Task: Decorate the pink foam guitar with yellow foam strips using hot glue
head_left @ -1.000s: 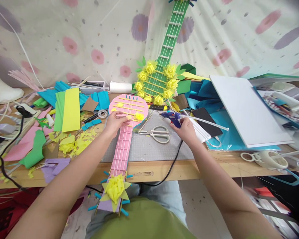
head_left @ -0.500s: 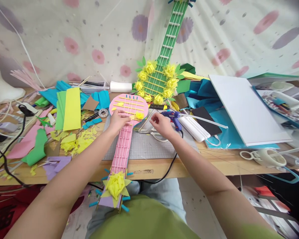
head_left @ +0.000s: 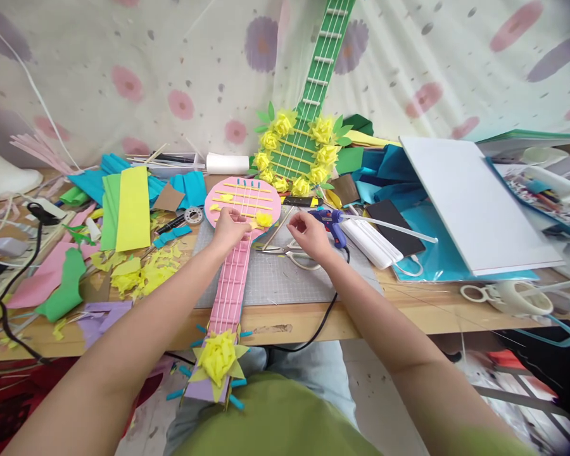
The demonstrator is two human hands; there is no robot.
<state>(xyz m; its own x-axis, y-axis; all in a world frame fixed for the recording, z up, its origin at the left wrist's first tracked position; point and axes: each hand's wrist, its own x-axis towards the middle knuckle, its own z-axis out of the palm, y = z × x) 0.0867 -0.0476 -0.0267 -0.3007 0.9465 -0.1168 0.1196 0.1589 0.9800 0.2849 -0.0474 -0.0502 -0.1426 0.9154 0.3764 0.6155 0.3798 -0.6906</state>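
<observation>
A pink paper toy guitar (head_left: 240, 263) lies with its round body on the grey cutting mat (head_left: 285, 288) and its neck over the table's front edge, toward my lap. My left hand (head_left: 230, 228) rests on the lower part of its body, fingers pinched at a small pale yellow paper piece (head_left: 253, 224). Beside that piece is a yellow paper flower (head_left: 264, 219). My right hand (head_left: 308, 233) hovers just right of the guitar, fingertips pressed together; whatever they hold is too small to make out. Behind it lies a blue glue gun (head_left: 331, 223); scissors (head_left: 294, 252) lie below.
A green paper guitar ringed with yellow flowers (head_left: 297, 149) leans at the back. Yellow paper scraps (head_left: 147, 272) and coloured sheets cover the left side. A white power bank (head_left: 373, 244), a white board (head_left: 475, 209) and a tape roll (head_left: 527, 297) lie right. A black cord (head_left: 325, 320) crosses the front edge.
The view has shifted slightly. Both hands keep nearly the same places, the left on the pink guitar and the right beside it; nothing has visibly been let go or taken.
</observation>
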